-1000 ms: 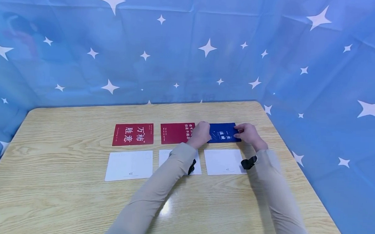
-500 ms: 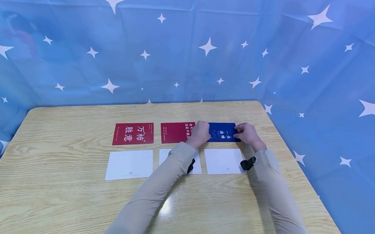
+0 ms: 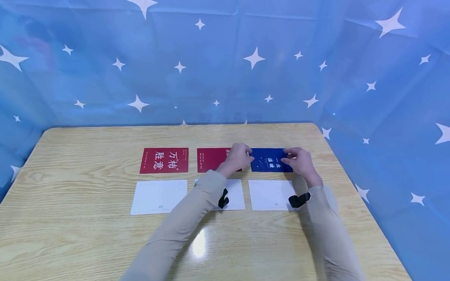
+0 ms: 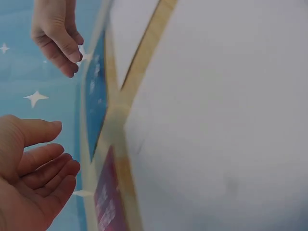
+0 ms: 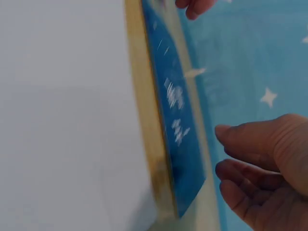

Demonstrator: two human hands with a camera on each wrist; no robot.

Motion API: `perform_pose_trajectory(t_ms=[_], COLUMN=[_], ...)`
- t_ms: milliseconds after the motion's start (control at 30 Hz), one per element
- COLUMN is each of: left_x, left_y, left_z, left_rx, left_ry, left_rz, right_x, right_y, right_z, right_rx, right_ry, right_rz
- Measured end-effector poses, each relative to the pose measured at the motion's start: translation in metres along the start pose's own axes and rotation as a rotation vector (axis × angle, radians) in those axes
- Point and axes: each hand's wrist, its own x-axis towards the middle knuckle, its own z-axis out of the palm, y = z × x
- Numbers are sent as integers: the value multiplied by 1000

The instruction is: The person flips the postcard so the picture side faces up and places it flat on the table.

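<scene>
A blue card (image 3: 265, 160) with white lettering lies flat at the right end of the back row. My left hand (image 3: 236, 158) is over the gap beside its left edge, covering part of a red card (image 3: 209, 160). In the left wrist view the left hand (image 4: 38, 173) has relaxed fingers and holds nothing. At the blue card's right edge is my right hand (image 3: 300, 161). The right wrist view shows that hand (image 5: 269, 168) with thumb and fingers apart, nothing between them, and the blue card (image 5: 175, 125) lying away from it.
Another red card (image 3: 164, 160) lies at the back left. Three white cards form the front row: left (image 3: 159, 197), middle (image 3: 233, 194), partly under the left forearm, and right (image 3: 270, 195). The wooden table (image 3: 77, 218) meets a blue starry curtain (image 3: 220, 61) behind.
Both hands have let go of the blue card's edges, and their fingers have spread. The card stays where it lay. The head view has shifted slightly.
</scene>
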Motion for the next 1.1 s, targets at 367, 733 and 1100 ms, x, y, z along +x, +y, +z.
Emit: perform_pose_trajectory(t_ms=[367, 733, 1100], left_x=[-15, -37, -59], left_y=[-14, -25, -35], left_z=[-31, -54, -78], left_rx=[-107, -122, -100], left_ry=[23, 47, 116], left_rz=[45, 43, 55], right_x=[-10, -16, -22], right_y=[-33, -62, -92], right_z=[6, 17, 32], right_rx=[157, 256, 281], right_ry=[1, -15, -84], right_rz=[-67, -196, -268])
